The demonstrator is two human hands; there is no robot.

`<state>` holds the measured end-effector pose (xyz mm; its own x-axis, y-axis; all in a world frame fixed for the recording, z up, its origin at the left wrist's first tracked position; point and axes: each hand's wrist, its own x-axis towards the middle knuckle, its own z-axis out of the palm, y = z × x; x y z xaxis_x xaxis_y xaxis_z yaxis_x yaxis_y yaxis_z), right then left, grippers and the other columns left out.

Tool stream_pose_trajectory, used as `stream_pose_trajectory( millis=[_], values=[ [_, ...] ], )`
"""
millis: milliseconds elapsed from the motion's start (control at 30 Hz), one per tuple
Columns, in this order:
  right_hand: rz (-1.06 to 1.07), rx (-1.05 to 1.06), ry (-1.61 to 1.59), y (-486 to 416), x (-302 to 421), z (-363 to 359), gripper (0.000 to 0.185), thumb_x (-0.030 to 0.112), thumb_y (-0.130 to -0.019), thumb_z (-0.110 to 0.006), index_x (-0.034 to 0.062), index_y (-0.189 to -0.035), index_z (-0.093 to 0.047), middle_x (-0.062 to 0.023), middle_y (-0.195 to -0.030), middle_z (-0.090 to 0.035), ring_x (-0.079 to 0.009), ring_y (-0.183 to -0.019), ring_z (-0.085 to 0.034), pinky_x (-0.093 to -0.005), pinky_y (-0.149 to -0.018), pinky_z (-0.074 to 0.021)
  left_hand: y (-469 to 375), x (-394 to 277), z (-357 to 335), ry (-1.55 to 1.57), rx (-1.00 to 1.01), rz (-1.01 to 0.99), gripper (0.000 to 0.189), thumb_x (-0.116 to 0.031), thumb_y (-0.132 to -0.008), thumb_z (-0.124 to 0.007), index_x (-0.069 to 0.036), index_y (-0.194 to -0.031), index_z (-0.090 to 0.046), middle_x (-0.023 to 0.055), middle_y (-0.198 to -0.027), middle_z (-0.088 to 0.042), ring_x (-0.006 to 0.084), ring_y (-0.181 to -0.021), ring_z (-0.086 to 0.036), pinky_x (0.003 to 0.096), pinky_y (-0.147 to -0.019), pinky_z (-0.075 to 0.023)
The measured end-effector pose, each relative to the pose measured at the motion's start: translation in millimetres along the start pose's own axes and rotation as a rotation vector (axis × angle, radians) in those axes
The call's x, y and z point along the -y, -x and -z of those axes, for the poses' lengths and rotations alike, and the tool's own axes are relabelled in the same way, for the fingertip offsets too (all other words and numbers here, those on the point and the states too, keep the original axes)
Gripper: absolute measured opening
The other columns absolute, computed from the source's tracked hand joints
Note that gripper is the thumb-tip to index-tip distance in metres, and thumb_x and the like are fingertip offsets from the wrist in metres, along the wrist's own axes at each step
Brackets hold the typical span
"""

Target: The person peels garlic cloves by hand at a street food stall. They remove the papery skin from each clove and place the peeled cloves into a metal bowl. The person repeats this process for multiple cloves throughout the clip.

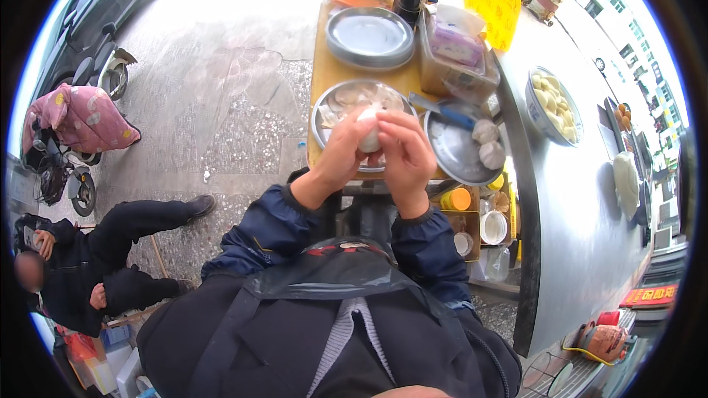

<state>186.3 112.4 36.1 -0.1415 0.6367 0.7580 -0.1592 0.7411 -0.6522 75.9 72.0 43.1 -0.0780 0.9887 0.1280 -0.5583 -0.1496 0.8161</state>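
A whitish garlic bulb [369,135] is held between my left hand [347,141] and my right hand [406,149], fingers of both hands around it. Beneath them lies a round metal tray [316,127] with papery garlic skins [348,100] in it. Just right of my right hand, a second metal tray [451,146] holds whole garlic bulbs [490,155] at its right side. A knife with a blue handle [458,117] rests across that tray's upper edge. My palms hide part of the bulb.
Stacked metal plates [369,36] and a box with a tissue pack [456,44] stand farther back on the yellow table [319,69]. A metal counter [564,221] at right bears a bowl of dough pieces [553,105]. A seated person [105,249] is at left, near parked scooters [83,190].
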Motion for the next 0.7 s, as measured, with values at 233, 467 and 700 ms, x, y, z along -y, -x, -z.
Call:
stream_pose_trajectory(
  millis=[233, 467, 700],
  values=[
    [0.218, 0.002, -0.014, -4.3, -6.9, -2.8, 0.015, -0.005, -0.078, -0.067, -0.0013, -0.092, -0.062, -0.0152, -0.101, -0.066, -0.0314, -0.098, -0.063, -0.0359, -0.084, -0.0501, 1.3, -1.5, -1.2, -0.13, -0.059, 0.046, 0.034, -0.036, -0.097, -0.046, -0.006, -0.112, -0.054, 0.0016, -0.09, -0.057, 0.0068, -0.068, -0.054, 0.0185, -0.053, -0.0406],
    [-0.047, 0.009, -0.164, -2.3, 1.0, -16.0, 0.006, -0.002, -0.085, -0.062, -0.0006, -0.09, -0.059, -0.0172, -0.099, -0.067, -0.0305, -0.095, -0.064, -0.0352, -0.086, -0.0489, 8.9, -1.5, -12.2, -0.042, -0.231, 0.018, 0.038, -0.039, -0.098, -0.045, -0.005, -0.108, -0.057, 0.002, -0.089, -0.058, 0.0081, -0.075, -0.058, 0.0196, -0.058, -0.0467],
    [-0.218, -0.056, -0.38, -7.9, 19.0, -44.0, 0.006, 0.003, -0.092, -0.056, -0.0018, -0.088, -0.058, -0.015, -0.098, -0.068, -0.0193, -0.093, -0.064, -0.0296, -0.084, -0.0485, 16.2, 6.0, -9.3, -0.395, -0.367, -0.365, 0.042, -0.036, -0.099, -0.038, -0.001, -0.112, -0.056, 0.0058, -0.094, -0.061, 0.0131, -0.088, -0.06, 0.0257, -0.072, -0.0482]
  ],
)
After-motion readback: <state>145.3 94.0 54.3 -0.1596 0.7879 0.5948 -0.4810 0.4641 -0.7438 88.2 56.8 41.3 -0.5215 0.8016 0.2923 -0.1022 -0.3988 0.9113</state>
